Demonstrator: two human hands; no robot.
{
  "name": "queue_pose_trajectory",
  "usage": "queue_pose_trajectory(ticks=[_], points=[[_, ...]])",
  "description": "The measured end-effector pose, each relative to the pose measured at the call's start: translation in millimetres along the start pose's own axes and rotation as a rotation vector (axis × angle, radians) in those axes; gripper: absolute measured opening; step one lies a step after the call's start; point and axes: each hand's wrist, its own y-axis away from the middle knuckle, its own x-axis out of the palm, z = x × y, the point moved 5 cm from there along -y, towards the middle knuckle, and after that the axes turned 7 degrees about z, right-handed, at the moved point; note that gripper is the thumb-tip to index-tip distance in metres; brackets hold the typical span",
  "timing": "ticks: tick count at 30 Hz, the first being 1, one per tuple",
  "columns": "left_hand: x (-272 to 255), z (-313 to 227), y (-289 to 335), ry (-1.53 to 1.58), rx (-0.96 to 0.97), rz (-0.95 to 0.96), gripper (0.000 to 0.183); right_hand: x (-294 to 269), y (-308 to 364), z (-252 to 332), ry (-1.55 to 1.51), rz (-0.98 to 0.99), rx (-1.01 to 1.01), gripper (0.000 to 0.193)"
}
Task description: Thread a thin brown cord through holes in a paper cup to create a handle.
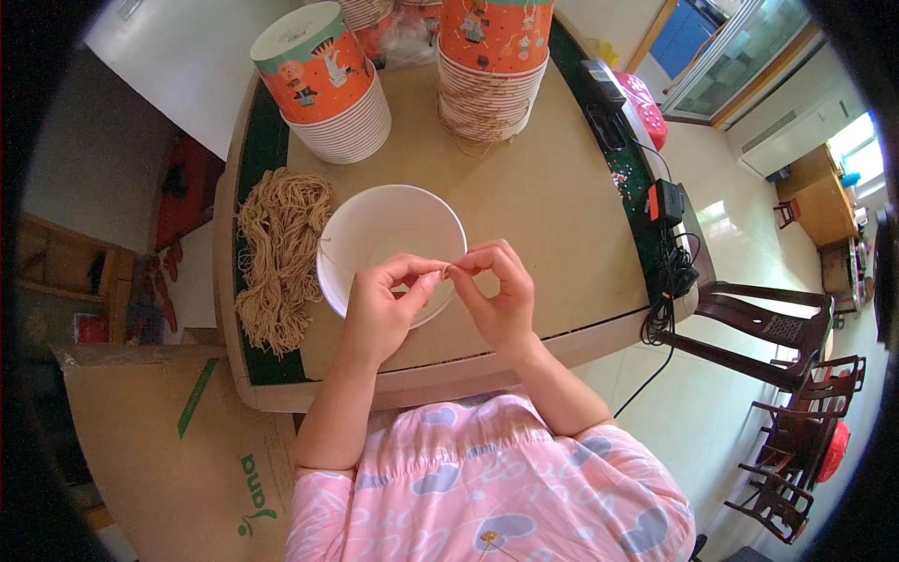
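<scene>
A white paper bucket [389, 217] stands on the table, its open mouth toward me. Over its near right rim, my left hand [389, 295] and my right hand [498, 290] meet with fingertips pinched together. Between them is a tiny bit of beige string, mostly hidden by the fingers. Another short end of string [324, 248] pokes out at the bucket's left rim. To the left of the bucket lies a loose bundle of beige strings [281, 258].
Behind are a stack of orange-printed paper buckets [323, 89] and a second stack [492, 75] with strings hanging about it. Black cables and adapters [667, 201] run along the table's right edge. A cardboard box [169, 450] is at lower left, a wooden chair [758, 328] at right.
</scene>
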Motion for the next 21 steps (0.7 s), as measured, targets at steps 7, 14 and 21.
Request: queue_pose_trajectory(ticks=[7, 14, 21], points=[[1.0, -0.1, -2.1, -0.028, 0.014, -0.021, 0.011, 0.5, -0.7, -0.1, 0.004, -0.006, 0.009, 0.014], [-6.7, -1.8, 0.7, -0.033, 0.007, -0.079, 0.010, -2.8, 1.5, 10.9, 0.039, 0.111, 0.148, 0.022], [-3.1, -1.1, 3.4, -0.020, -0.011, -0.074, 0.009, 5.3, 2.5, 4.1, 0.016, 0.148, 0.165, 0.014]])
